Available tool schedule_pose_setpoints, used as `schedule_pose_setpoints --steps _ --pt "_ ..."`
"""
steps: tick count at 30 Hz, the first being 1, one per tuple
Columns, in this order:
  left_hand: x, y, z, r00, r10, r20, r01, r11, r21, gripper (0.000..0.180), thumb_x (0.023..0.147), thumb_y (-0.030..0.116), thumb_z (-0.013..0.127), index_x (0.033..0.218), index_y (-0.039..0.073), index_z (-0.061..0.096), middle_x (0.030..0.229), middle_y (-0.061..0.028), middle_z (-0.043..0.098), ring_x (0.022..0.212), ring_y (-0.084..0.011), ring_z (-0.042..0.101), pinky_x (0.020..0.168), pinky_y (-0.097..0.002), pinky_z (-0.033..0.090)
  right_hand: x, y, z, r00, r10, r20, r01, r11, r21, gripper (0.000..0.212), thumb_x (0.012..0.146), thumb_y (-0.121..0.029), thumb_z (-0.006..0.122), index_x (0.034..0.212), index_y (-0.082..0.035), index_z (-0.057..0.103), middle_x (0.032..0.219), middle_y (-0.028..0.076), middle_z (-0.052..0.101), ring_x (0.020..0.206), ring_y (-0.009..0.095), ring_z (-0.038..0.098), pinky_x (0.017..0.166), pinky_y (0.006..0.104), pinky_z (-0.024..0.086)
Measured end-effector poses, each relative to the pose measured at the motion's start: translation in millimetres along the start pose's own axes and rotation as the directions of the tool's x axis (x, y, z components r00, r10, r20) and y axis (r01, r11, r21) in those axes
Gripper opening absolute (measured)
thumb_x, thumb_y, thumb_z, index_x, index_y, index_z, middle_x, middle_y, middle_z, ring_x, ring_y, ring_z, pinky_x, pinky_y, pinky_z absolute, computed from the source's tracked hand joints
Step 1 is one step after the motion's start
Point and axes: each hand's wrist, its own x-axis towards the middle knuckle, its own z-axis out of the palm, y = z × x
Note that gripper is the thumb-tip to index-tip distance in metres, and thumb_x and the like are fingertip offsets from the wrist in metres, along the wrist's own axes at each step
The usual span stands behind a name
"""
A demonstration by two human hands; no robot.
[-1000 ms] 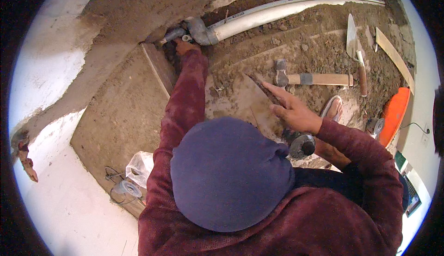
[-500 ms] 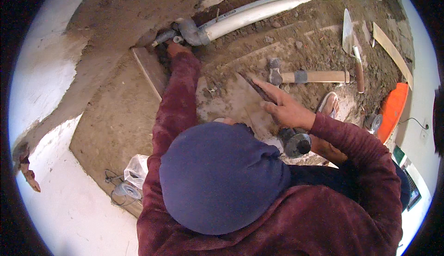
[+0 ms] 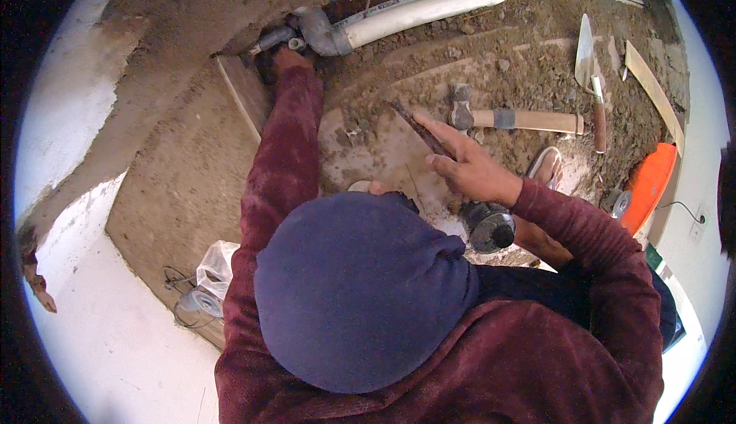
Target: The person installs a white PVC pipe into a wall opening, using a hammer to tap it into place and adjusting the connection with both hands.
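In the dug-out corner at the far left, my left hand (image 3: 291,59) reaches down beside a grey pipe elbow (image 3: 320,34) and a small pipe end (image 3: 297,44). Its fingers are hidden in the hole. Closer to me and to the right, my right hand (image 3: 479,168) is closed around a dark, narrow metal chisel (image 3: 422,129) that points up and left. Just beyond that hand lies a sledgehammer (image 3: 515,119) with a wooden handle. Below the hand stands a dark cylindrical thing (image 3: 491,228), its kind unclear.
A white pipe (image 3: 429,21) runs along the trench. At the right are a trowel (image 3: 594,94), a wooden strip (image 3: 653,90) and an orange object (image 3: 650,186). A board (image 3: 244,102) edges the hole. A dark blue cap (image 3: 360,294) covers the lower middle.
The view has shifted slightly, so the tools appear a little displaced. My left hand stays at the pipes, and my right hand keeps hold of the chisel.
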Motion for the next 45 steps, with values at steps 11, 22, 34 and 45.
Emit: schedule_pose_setpoints --steps 11,22,34,45 --pt "-7 0 -22 0.993 0.115 0.02 -0.117 0.989 0.089 0.052 0.07 0.042 0.074 0.102 0.002 0.063 0.108 -0.0165 0.063 0.103 -0.0319 0.061 0.088 -0.0393 0.05 7 -3 -1 0.993 0.112 0.045 -0.116 0.988 0.099 0.063 0.087 -0.01 0.049 0.144 -0.009 0.022 0.136 0.014 0.038 0.087 0.016 0.043 0.068 0.0262 0.034" --pt "-37 17 -53 0.99 0.137 0.024 -0.139 0.978 0.154 0.043 0.07 0.039 0.072 0.101 0.009 0.067 0.109 -0.0128 0.064 0.102 -0.0275 0.062 0.086 -0.0386 0.05 29 -44 -3 0.964 0.251 0.091 -0.256 0.965 0.049 0.065 0.084 -0.001 0.042 0.145 -0.014 0.022 0.07 0.002 0.048 0.043 0.01 0.043 0.04 0.0235 0.038" --pt "-33 -9 -29 0.964 0.164 -0.208 -0.13 0.977 0.167 0.017 0.076 0.021 0.067 0.088 0.009 0.07 0.094 -0.0098 0.069 0.087 -0.0263 0.067 0.074 -0.0397 0.055 36 -45 12 0.975 0.204 0.088 -0.206 0.978 0.018 0.061 0.088 -0.002 0.041 0.145 -0.011 0.022 0.074 0.002 0.05 0.044 0.01 0.045 0.039 0.0243 0.038" --pt "-288 -90 -200 0.747 0.573 -0.338 -0.665 0.646 -0.374 0.045 0.074 0.023 0.069 0.114 0.005 0.058 0.119 -0.0166 0.055 0.112 -0.0332 0.05 0.096 -0.0421 0.039 152 -52 38 0.987 -0.135 0.093 0.158 0.642 -0.751 0.048 0.08 -0.007 0.045 0.128 -0.001 0.048 0.09 0.03 0.059 0.079 0.034 0.06 0.073 0.0401 0.046"
